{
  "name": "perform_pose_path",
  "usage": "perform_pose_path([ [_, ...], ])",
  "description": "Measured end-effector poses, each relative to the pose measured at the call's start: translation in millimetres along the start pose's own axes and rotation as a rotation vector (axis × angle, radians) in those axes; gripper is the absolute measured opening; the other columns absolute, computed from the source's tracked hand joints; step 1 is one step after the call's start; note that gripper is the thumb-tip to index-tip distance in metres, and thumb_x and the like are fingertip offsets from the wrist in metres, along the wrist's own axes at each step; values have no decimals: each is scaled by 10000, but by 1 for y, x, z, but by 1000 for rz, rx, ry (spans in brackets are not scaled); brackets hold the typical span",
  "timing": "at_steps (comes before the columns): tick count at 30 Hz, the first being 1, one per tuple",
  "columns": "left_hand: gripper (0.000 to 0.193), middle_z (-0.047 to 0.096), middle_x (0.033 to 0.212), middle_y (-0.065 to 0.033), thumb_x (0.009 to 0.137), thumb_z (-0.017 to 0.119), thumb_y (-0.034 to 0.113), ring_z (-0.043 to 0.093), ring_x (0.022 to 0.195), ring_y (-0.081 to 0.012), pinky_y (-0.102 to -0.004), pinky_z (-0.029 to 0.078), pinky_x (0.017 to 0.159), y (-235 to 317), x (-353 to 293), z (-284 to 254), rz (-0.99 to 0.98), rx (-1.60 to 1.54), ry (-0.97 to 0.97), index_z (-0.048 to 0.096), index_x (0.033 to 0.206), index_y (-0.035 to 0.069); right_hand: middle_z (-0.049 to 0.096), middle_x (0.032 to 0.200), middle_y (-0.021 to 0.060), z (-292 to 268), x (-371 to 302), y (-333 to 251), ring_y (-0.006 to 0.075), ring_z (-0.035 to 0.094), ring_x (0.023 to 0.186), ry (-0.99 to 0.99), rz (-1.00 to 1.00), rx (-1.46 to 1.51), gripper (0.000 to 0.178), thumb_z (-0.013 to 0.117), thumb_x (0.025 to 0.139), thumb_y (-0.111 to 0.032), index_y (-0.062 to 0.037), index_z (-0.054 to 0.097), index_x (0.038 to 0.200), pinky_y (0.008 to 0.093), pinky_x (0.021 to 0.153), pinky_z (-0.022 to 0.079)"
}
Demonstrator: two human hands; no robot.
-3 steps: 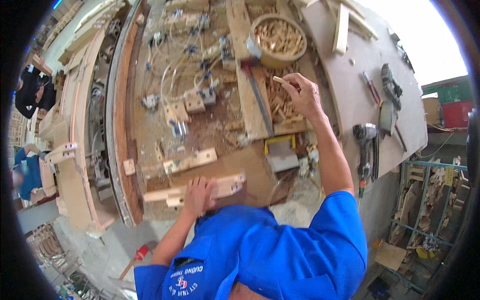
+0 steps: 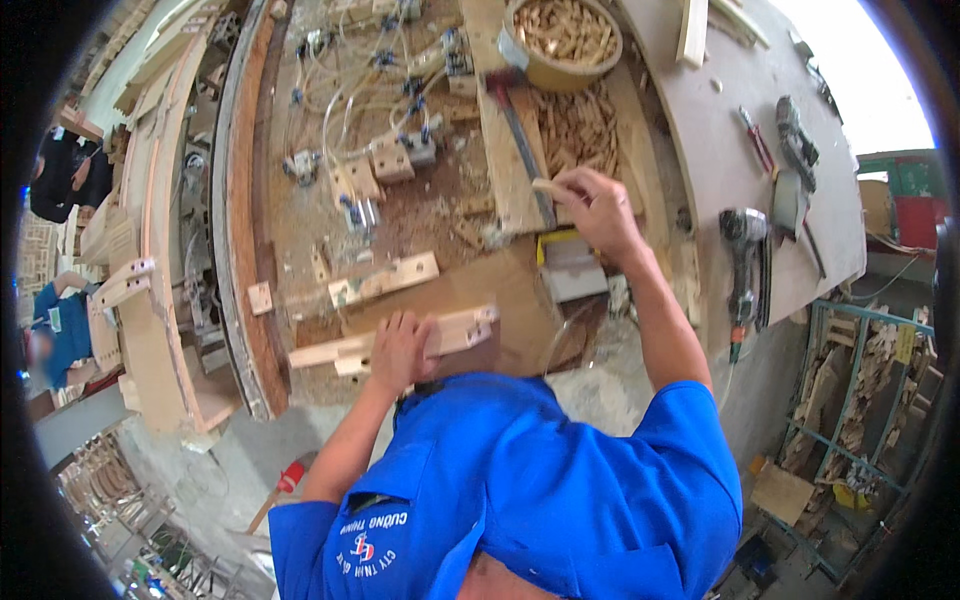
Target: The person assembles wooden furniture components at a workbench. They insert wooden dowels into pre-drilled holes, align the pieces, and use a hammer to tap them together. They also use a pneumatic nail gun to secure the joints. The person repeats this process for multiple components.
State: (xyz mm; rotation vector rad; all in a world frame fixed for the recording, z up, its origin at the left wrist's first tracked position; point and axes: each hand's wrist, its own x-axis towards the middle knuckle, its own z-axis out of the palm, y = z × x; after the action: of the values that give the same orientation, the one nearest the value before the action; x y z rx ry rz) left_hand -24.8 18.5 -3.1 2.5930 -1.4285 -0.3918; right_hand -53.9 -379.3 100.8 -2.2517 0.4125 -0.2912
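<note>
Co-workers, one in black and one in blue, show at the far left, beyond some long boards. Nearer me, on the cluttered bench, the left hand lies over pale wooden bars, fingers bent across them; I cannot tell whether it grips or merely presses. Just beyond lies a drilled strip, and farther up the bench, clear tubes tangle among metal fittings. A hammer rests on a plank, its head away from the wearer. Near its handle end, the right hand pinches a small wooden dowel between thumb and fingers, raised above the bench. Past that hand sit loose dowels and a round tub full of more. Rightward, a grey tabletop bears red-handled pliers and a dark power tool.
</note>
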Motion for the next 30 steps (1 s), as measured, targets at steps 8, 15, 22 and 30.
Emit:
perform_pose_path([
  [8, 674, 576, 1027, -105, 714, 886, 381, 588, 1014, -311, -459, 449, 845, 14, -19, 2, 31, -18, 56, 632, 1285, 129, 763, 998, 203, 114, -185, 27, 390, 746, 947, -144, 182, 131, 169, 715, 942, -142, -21, 768, 1047, 441, 838, 587],
  [15, 679, 567, 1026, -106, 727, 864, 403, 585, 1000, -309, -458, 442, 835, 15, -21, 3, 49, 29, 87, 615, 1303, 144, 739, 958, 232, 138, -191, 24, 448, 714, 916, -139, 131, 111, 173, 675, 964, -163, -20, 743, 1033, 508, 819, 568],
  [22, 696, 567, 1034, -108, 698, 896, 356, 582, 1001, -315, -460, 444, 842, 13, -23, 4, 42, -24, 70, 616, 1296, 139, 720, 934, 259, 146, -185, 22, 473, 700, 894, -221, 71, -95, 231, 613, 1011, -222, -21, 688, 925, 550, 801, 560],
  [30, 736, 573, 1060, -108, 680, 915, 351, 589, 1042, -328, -463, 451, 863, 6, -17, 3, 36, -7, 20, 613, 1313, 128, 749, 930, 224, 161, -169, 13, 458, 720, 895, -279, 221, -218, 228, 601, 1023, -214, -46, 746, 970, 545, 787, 575],
])
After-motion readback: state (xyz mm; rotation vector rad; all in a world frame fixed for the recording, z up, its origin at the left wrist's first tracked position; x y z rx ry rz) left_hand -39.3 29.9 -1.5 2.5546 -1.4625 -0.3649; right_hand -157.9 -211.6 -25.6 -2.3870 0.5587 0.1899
